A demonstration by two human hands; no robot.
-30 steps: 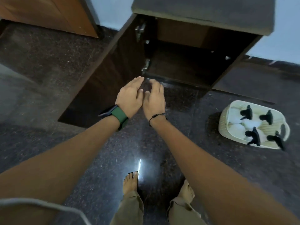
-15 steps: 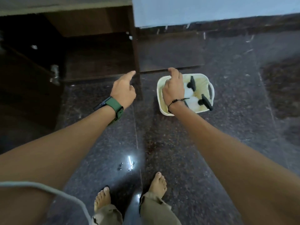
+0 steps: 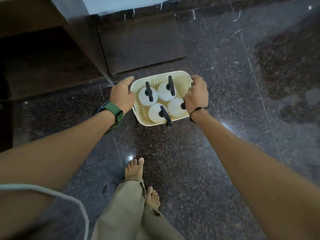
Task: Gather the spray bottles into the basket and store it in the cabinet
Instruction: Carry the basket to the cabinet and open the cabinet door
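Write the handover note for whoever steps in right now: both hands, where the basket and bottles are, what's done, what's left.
Left hand: open, at the left end of the basket; contact not clear.
Right hand: fingers curled over the basket's right rim.
Basket: on the floor, right of the open cabinet.
Spray bottles: four, all upright in the basket.
Done: bottles gathered, cabinet open.
Left: get a firm two-handed hold, lift the basket, and set it inside the cabinet.

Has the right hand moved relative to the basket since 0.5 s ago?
Yes. The right hand has shifted from the left rim of the basket to its right rim, fingers curling over that edge.
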